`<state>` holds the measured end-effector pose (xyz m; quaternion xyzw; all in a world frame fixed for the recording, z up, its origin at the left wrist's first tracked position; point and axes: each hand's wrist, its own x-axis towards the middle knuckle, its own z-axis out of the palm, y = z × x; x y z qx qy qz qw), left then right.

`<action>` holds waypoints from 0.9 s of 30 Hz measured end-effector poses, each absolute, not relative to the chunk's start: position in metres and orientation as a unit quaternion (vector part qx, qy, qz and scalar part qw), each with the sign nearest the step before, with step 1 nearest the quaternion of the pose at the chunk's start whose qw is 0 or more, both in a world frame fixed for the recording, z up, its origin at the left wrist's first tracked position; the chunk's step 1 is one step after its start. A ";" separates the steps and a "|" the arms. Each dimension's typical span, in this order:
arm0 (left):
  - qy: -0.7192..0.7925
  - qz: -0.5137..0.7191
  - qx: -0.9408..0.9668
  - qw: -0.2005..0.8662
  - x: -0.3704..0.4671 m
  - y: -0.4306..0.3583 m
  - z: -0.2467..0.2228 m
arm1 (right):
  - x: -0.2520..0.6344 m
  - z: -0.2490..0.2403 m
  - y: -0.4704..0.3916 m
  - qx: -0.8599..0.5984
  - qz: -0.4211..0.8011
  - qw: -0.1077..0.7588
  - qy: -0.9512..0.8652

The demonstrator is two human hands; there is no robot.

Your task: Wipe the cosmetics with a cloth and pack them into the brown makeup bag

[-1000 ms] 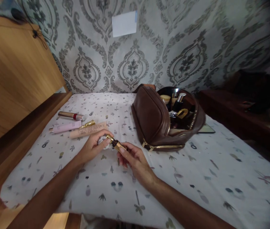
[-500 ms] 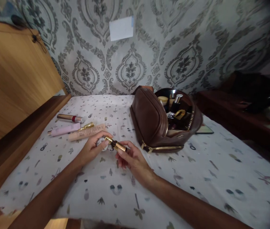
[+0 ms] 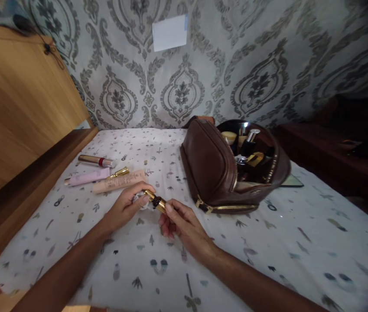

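Between both hands is a small gold and dark cosmetic tube (image 3: pixel 158 203). My left hand (image 3: pixel 131 203) pinches its gold left end, with a crumpled white wipe or tissue (image 3: pixel 141 202) under the fingers. On the tube's right part, my right hand (image 3: pixel 184 223) closes thumb and fingers. Beyond my left hand lie a peach tube (image 3: pixel 117 182), a gold slim piece (image 3: pixel 119 173), a lilac tube (image 3: pixel 88 177) and a gold and silver tube with a red band (image 3: pixel 96 161).
An unzipped brown bag (image 3: pixel 208 162) with several cosmetics in it stands right of the hands. A flat card-like item (image 3: pixel 291 182) lies behind its right side. Wooden panels (image 3: pixel 24 104) border the left, and a patterned wall (image 3: pixel 184 86) rises behind.
The view has shifted slightly, so the bag sits farther right. My right hand has slid a little on the tube and covers more of its right end.
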<state>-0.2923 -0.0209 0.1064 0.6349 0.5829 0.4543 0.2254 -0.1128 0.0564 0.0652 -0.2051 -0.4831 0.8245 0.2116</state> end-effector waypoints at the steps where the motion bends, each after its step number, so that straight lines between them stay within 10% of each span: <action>1: 0.581 0.455 0.636 0.225 -0.292 -0.021 0.106 | -0.113 0.065 0.057 -0.207 0.826 0.208 -0.481; 27: 0.617 0.479 0.582 0.225 -0.275 -0.020 0.101 | -0.106 0.068 0.057 -0.209 0.756 0.197 -0.588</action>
